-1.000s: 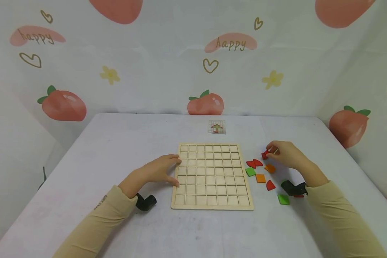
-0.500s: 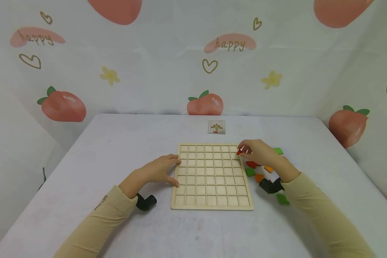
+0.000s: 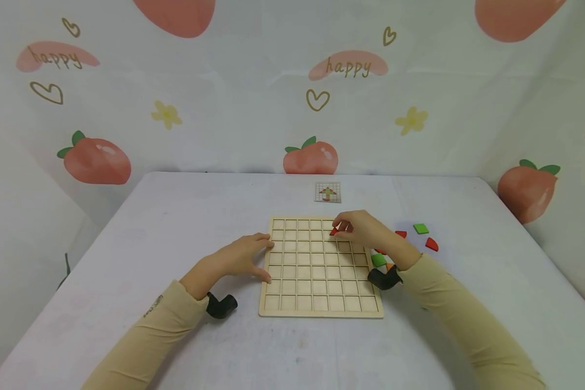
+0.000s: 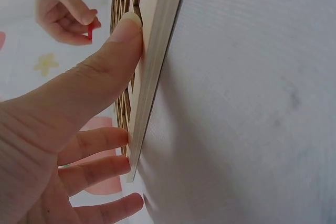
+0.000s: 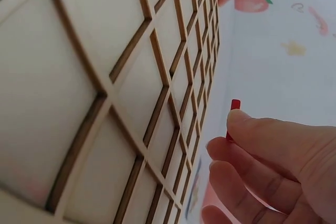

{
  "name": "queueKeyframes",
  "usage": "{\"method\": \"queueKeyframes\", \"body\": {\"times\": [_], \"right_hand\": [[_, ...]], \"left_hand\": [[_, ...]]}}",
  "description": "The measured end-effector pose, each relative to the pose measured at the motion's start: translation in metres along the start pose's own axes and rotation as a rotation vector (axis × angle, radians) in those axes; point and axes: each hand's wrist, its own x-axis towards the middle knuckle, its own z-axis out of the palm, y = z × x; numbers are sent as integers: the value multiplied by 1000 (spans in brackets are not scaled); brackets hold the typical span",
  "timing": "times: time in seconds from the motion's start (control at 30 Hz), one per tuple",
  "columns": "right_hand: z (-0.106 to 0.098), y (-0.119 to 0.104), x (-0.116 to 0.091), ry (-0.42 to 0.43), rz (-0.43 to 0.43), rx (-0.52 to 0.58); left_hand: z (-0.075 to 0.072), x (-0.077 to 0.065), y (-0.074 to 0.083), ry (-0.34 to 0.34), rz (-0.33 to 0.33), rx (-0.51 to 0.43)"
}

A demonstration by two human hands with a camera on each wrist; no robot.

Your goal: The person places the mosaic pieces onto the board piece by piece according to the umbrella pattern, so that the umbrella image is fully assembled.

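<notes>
A wooden grid board (image 3: 302, 313) of square cells lies flat on the table, its visible cells bare. My left hand (image 3: 239, 257) rests at the board's left edge. In the left wrist view its thumb (image 4: 100, 74) lies on the board's rim, with the other fingers spread along the side. Over the upper right cells, my right hand (image 3: 365, 232) pinches a small red tile (image 5: 234, 114) between thumb and fingertips. The right wrist view shows this tile edge-on, apart from the board, so its full outline is hidden.
Right of the board lie a green square tile (image 3: 421, 228), a red quarter-round tile (image 3: 431, 244) and another green tile (image 3: 378, 260). The right forearm partly covers several other tiles. A small pattern card (image 3: 327, 192) lies beyond the board.
My right hand has carried the red tile leftward from the loose tiles to above the board's upper right cells. The left hand has stayed at the board's edge.
</notes>
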Motion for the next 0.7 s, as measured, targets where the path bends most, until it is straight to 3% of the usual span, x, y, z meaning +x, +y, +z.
{"method": "queueKeyframes", "body": {"times": [0.7], "right_hand": [[21,-20,26,-21,27,-3]], "left_hand": [[-1,-1,1,-11,-9,-12]]}}
